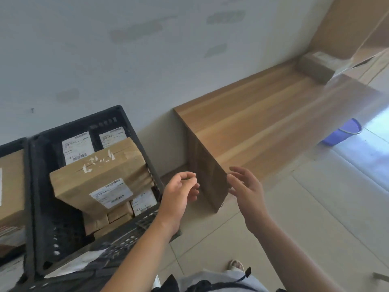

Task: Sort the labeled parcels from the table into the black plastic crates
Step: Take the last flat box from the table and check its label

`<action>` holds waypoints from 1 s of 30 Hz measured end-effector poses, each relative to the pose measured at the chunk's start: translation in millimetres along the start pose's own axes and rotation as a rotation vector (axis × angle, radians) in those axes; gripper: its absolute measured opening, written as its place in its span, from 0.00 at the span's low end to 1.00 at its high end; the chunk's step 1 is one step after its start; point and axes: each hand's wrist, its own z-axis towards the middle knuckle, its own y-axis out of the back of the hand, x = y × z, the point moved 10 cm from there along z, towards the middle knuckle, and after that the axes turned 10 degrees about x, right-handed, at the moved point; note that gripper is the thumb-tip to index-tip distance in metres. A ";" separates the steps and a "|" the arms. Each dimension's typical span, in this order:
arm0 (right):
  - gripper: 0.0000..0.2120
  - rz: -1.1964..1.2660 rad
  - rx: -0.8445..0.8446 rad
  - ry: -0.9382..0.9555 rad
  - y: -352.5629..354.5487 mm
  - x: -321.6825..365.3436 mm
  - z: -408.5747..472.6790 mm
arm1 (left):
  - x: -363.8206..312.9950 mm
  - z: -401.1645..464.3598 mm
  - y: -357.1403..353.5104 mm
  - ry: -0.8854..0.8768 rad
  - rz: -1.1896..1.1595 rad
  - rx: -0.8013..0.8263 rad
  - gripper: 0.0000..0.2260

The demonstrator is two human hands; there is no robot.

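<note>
A: Item one, grips. What do you log?

B: I log the left hand (181,190) held in the air, fingers loosely curled, its grip holding nothing. The right hand (245,186) has fingers spread, its grip also holding nothing.

A: Item two, parcels?

B: One large brown cardboard parcel with a white label (99,175) lies tilted on smaller parcels inside the black plastic crate (42,207). A second crate (12,144) touches it on the left. One blurred parcel (315,67) sits at the far end of the long light wooden surface (263,114).

A: Other?

B: A blue bucket (341,131) on the tiled floor.
</note>
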 end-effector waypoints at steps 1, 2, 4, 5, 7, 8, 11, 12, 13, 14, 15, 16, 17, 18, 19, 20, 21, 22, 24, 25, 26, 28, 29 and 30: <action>0.07 0.025 -0.019 0.004 25.1 0.8 4.3 | 2.1 5.4 -23.8 0.002 0.003 0.011 0.05; 0.07 0.050 -0.033 0.012 48.7 1.9 9.2 | 5.2 11.1 -46.1 0.003 0.000 0.016 0.05; 0.06 0.092 -0.059 0.022 94.8 2.7 18.9 | 13.0 23.9 -91.0 0.012 -0.005 0.030 0.06; 0.06 0.103 -0.074 0.020 117.1 2.0 23.1 | 17.9 30.4 -112.5 0.022 -0.005 0.036 0.05; 0.05 0.124 -0.102 0.018 161.1 0.3 29.9 | 26.5 42.3 -155.9 0.041 0.018 0.057 0.05; 0.05 0.140 -0.118 0.020 182.2 -0.1 32.6 | 28.6 47.9 -177.2 0.045 0.039 0.079 0.05; 0.05 0.188 -0.193 0.014 239.8 -2.3 38.8 | 23.5 63.3 -232.9 0.042 0.129 0.150 0.05; 0.05 0.206 -0.220 0.010 256.6 -3.9 40.8 | 19.4 69.3 -248.2 0.040 0.154 0.168 0.05; 0.05 0.225 -0.246 0.009 273.6 -5.1 43.6 | 14.6 77.0 -263.4 0.037 0.173 0.184 0.05; 0.05 0.244 -0.270 0.009 289.9 -5.8 47.9 | 9.7 86.3 -278.8 0.036 0.188 0.199 0.06; 0.05 0.261 -0.295 0.011 305.8 -6.2 52.9 | 5.2 96.4 -294.3 0.037 0.206 0.216 0.06; 0.05 0.277 -0.323 0.012 321.5 -6.3 58.9 | 1.7 107.2 -311.0 0.041 0.225 0.235 0.06; 0.05 0.291 -0.353 0.011 337.4 -6.2 65.0 | -1.0 118.3 -328.2 0.045 0.239 0.258 0.06; 0.05 0.303 -0.380 0.008 352.8 -6.2 71.7 | -3.3 130.0 -346.1 0.049 0.249 0.280 0.06; 0.05 0.315 -0.403 0.001 367.8 -6.1 79.6 | -5.3 142.8 -364.4 0.052 0.256 0.301 0.06; 0.05 0.325 -0.421 -0.004 382.8 -5.7 88.1 | -6.9 156.8 -383.2 0.056 0.258 0.322 0.06; 0.05 0.330 -0.437 -0.008 397.8 -4.5 97.5 | -8.3 171.9 -402.5 0.057 0.256 0.343 0.06; 0.05 0.327 -0.457 -0.010 414.7 -2.6 108.1 | -9.4 189.1 -423.2 0.059 0.252 0.363 0.06; 0.05 0.317 -0.507 -0.022 448.4 2.6 129.9 | -12.6 224.4 -461.6 0.069 0.237 0.398 0.06; 0.05 0.307 -0.527 -0.031 464.8 7.3 141.7 | -15.5 242.4 -480.0 0.076 0.228 0.412 0.06; 0.06 0.291 -0.537 -0.040 480.2 13.8 154.4 | -19.9 260.1 -497.7 0.081 0.218 0.422 0.06; 0.06 0.251 -0.549 -0.063 508.9 30.4 178.8 | -29.7 291.8 -530.5 0.098 0.187 0.438 0.06; 0.06 0.234 -0.557 -0.065 521.9 40.4 190.1 | -35.7 306.4 -545.6 0.104 0.172 0.448 0.05; 0.06 0.222 -0.566 -0.062 534.0 50.9 201.9 | -41.8 321.5 -560.3 0.106 0.160 0.461 0.05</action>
